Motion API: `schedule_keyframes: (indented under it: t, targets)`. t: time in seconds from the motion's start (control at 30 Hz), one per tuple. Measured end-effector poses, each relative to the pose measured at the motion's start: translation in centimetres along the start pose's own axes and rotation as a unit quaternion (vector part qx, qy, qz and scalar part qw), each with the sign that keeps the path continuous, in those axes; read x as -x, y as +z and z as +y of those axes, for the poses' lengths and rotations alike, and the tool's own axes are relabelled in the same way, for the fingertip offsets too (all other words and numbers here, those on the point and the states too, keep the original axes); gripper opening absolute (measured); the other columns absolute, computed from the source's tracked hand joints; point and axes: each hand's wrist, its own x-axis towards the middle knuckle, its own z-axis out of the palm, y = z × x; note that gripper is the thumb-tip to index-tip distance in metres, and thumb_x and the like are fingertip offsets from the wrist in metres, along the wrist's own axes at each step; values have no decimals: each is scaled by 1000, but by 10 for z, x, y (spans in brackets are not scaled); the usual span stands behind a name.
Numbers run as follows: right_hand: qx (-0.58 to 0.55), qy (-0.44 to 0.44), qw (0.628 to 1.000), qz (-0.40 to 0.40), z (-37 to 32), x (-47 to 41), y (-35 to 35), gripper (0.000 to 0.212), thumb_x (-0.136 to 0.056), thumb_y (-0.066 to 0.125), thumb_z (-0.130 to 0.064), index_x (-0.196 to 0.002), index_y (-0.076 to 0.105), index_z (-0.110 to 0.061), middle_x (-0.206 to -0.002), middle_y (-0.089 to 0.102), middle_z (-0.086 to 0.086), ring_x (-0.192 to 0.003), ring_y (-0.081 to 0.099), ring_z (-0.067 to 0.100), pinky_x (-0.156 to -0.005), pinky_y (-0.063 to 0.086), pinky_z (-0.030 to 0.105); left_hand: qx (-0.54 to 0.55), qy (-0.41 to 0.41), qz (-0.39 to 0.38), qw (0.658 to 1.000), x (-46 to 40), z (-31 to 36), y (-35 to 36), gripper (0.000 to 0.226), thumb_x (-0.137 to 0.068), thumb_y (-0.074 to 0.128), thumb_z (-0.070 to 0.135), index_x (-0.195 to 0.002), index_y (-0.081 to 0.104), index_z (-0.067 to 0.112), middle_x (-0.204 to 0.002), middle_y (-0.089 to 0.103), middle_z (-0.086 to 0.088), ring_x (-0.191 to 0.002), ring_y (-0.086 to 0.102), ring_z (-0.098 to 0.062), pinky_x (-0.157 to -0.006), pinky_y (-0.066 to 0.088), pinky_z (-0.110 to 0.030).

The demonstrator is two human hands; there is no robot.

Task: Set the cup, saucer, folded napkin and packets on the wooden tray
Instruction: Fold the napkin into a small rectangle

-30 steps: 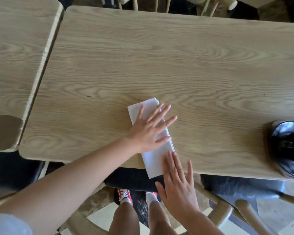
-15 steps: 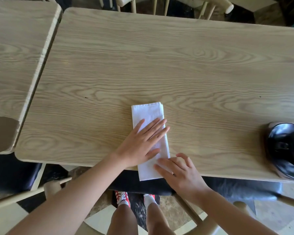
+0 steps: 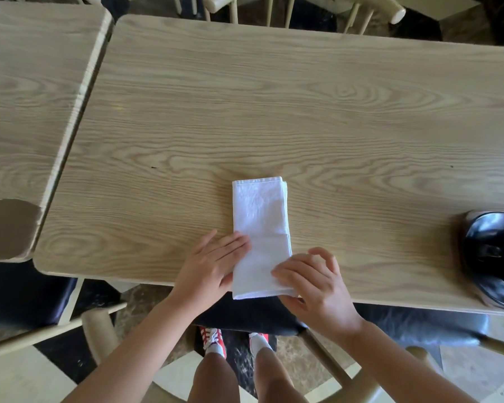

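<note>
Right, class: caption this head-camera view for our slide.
Both hands, left and right, press a folded white napkin at the table edge.

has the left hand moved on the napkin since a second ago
Yes. The left hand has slid back toward the table's near edge, from lying across the middle of the napkin to its left side near the near end.

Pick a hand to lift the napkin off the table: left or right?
Right, probably. The right hand already curls over the napkin at its near corner, thumb at the overhanging edge. The left hand lies flat beside it.
</note>
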Motion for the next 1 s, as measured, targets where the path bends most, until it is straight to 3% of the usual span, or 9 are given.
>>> schedule_keyframes:
  t: [0.1, 0.23, 0.37, 0.43, 0.53, 0.57, 0.7, 0.87, 1.0]
  targets:
    - [17, -3, 998, -62, 17, 6, 3, 61, -64, 71, -13, -121, 51, -16, -117, 66, -2, -115, 53, 15, -99, 36, 43, 20, -8, 17, 1000, -1, 1, 0, 42, -82, 41, 14, -118, 63, 14, -126, 61, 2, -123, 50, -10, -110, 27, -36]
    - [24, 31, 997, -67, 28, 1, 12, 47, -76, 64, -18, -121, 50, -19, -123, 63, 0, -122, 49, 17, -100, 36, 46, 31, -16, 24, 999, 1, 0, 4, 40, -80, 52, 14, -119, 62, 14, -126, 61, 1, -124, 48, -9, -111, 27, -36]
    - [6, 58, 998, -21, 29, -9, 23, 37, -68, 66, 3, -100, 65, -16, -111, 68, 1, -110, 55, 21, -95, 39, 36, 58, -36, 42, 997, 1, 2, 7, 55, -68, 69, -4, -118, 58, 17, -125, 62, 2, -124, 46, -5, -108, 27, -32]
    - [-12, 108, 994, -1, 26, -17, 24, 33, -68, 55, 3, -93, 68, -13, -101, 70, 0, -100, 54, 19, -87, 36, 28, 86, -67, 72, 991, -2, 4, 7, 61, -62, 71, -11, -114, 58, 18, -119, 64, 2, -116, 50, -5, -104, 30, -30]
    - [-36, 215, 976, 6, 20, -32, 25, 16, -68, 52, -10, -78, 64, -13, -72, 64, -6, -77, 49, 15, -72, 28, 24, 147, -162, 162, 962, -11, 12, 4, 23, -80, 62, 17, -103, 62, 13, -91, 68, 6, -83, 56, -8, -79, 43, -14]
    - [-50, 256, 965, 11, 19, -35, 27, 6, -73, 56, -20, -72, 59, -15, -64, 58, -10, -70, 45, 12, -70, 26, 24, 171, -210, 192, 943, -16, 16, 2, 25, -85, 56, 30, -97, 64, 9, -79, 67, 5, -72, 55, -10, -69, 42, -10]
    - [-92, 362, 926, 44, 13, -43, 36, 31, -79, 50, -45, -67, 55, -17, -56, 53, -5, -59, 43, 13, -70, 23, 24, 187, -305, 235, 904, -31, 20, 6, 35, -85, 50, 35, -89, 67, 5, -72, 71, -4, -63, 60, -9, -62, 47, -30]
    - [-93, 384, 916, 72, 8, -45, 38, 31, -80, 46, -47, -64, 47, -20, -52, 37, -14, -61, 40, 13, -66, 26, 31, 157, -309, 258, 902, -43, 23, 13, 27, -87, 51, 26, -86, 66, 4, -66, 66, -4, -55, 52, -11, -58, 36, -17]
    - [-84, 413, 904, 76, 8, -50, 41, 31, -80, 51, -47, -64, 49, -20, -51, 40, -14, -57, 41, 13, -66, 21, 28, 117, -316, 266, 903, -48, 20, 18, 23, -87, 50, 23, -84, 64, 6, -69, 63, -4, -65, 53, -23, -64, 44, -34]
